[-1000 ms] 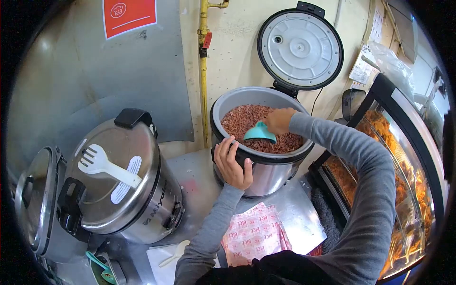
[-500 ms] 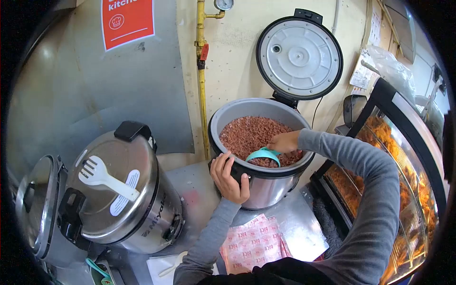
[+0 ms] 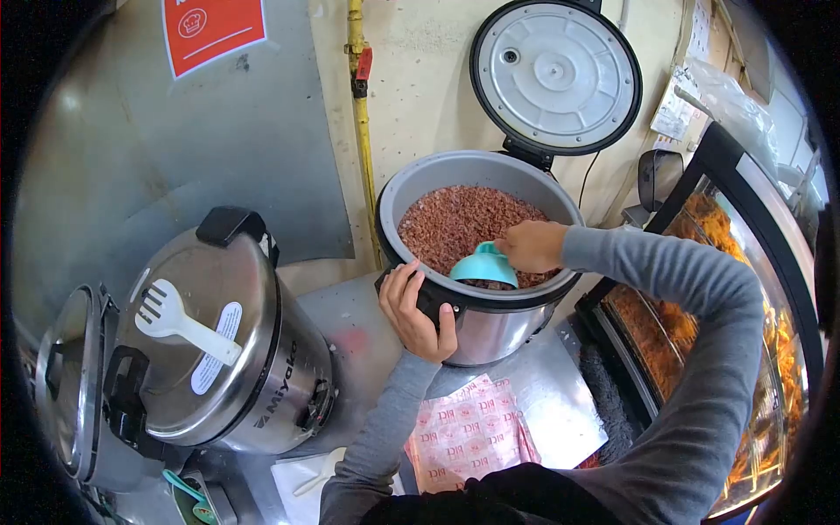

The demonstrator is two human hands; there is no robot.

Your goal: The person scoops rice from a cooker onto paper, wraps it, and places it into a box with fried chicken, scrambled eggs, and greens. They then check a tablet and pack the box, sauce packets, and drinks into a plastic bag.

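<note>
Two grey-sleeved arms reached forward over the counter. Left hand [image 3: 416, 306], fingers curled, gripped the near rim of the open rice cooker [image 3: 494, 332]. Right hand [image 3: 529, 245], wrist bent down over the pot, was closed on a teal scoop [image 3: 484, 265] sunk into the red rice [image 3: 455, 223]. Alongside: closed rice cooker [image 3: 262, 385] bearing a white rice paddle [image 3: 179, 319], far left; printed wrappers [image 3: 468, 433], below; glass display case [image 3: 681, 179], right.

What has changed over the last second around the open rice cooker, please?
The right hand drew the teal scoop through the red rice toward the near rim. The left hand kept gripping the edge of the rice cooker; its lid stayed open.
</note>
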